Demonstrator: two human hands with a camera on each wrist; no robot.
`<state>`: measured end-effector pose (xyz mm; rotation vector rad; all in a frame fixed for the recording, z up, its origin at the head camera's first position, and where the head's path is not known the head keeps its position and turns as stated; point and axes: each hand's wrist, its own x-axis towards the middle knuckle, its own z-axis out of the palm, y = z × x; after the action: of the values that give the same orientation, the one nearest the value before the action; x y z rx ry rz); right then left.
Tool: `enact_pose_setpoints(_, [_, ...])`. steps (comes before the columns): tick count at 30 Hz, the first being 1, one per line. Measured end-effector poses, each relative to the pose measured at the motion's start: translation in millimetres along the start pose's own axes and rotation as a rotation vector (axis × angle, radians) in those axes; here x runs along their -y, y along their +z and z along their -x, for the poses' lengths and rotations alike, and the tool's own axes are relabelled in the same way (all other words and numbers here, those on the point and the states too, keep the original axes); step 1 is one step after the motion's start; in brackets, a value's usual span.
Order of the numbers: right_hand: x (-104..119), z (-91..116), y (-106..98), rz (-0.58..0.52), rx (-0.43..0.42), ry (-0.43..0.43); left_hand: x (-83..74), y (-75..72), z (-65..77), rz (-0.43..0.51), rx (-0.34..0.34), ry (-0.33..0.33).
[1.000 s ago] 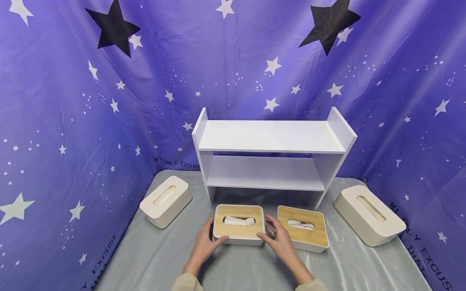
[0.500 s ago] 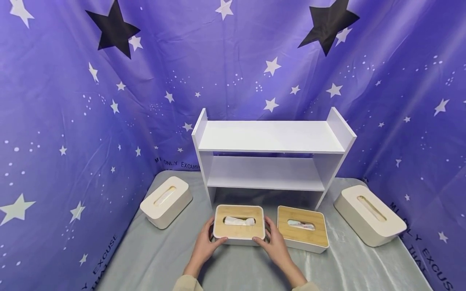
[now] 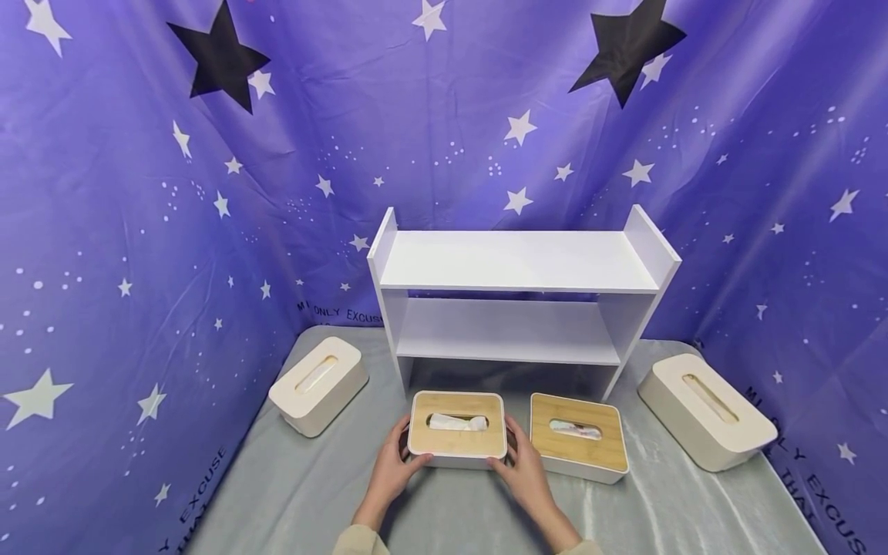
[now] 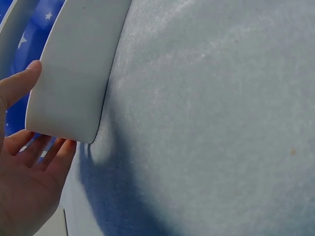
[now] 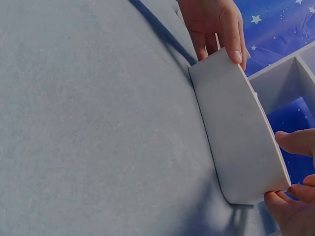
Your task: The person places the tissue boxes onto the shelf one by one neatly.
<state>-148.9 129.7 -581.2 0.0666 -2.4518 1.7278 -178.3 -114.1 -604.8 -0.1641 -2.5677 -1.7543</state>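
Grey cloth (image 3: pixel 454 518), tissue box (image 3: pixel 458 442) between left hand (image 3: pixel 391 468) and right hand (image 3: pixel 525 471), both gripping it

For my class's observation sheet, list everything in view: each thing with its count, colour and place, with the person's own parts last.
Shelf unit: 1, white, near the back
Centre box: 1, white with wood-toned top, in front of the shelf unit
Tissue: 1, white, in the centre box's slot
Second wood-topped box: 1, white sides, right of the centre box
Left cream box: 1, cream, far left
Right cream box: 1, cream, far right
Cloth: 1, grey, beneath
Curtain: joins unclear, purple-blue with stars and lettering, behind and both sides
Left hand: 1, bare, gripping the centre box's left end
Right hand: 1, bare, gripping its right end
Sleeves: 2, beige, bottom edge
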Motion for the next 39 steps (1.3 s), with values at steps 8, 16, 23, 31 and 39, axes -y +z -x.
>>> enact_pose_setpoints(8, [-5, -6, -2, -0.018, -0.040, 0.015, -4.9, -5.0, -5.1, 0.037, 0.005, -0.011])
enact_pose_setpoints(16, [-1, -4, -7, -0.085, -0.071, -0.105, -5.3, -11.3, -6.3, 0.062, -0.030, 0.045])
enact_pose_setpoints(23, [9, 1, -12, -0.199, -0.108, -0.101, -15.3, -16.9, -1.5, 0.084, -0.063, 0.003])
enact_pose_setpoints(31, [21, -1, -22, -0.224, -0.138, -0.109, -36.4, -20.2, 0.9, 0.088, -0.108, 0.038])
enact_pose_setpoints(39, [35, -2, -32, -0.238, -0.167, -0.165, -58.5, -23.0, -4.0, 0.046, -0.136, 0.105])
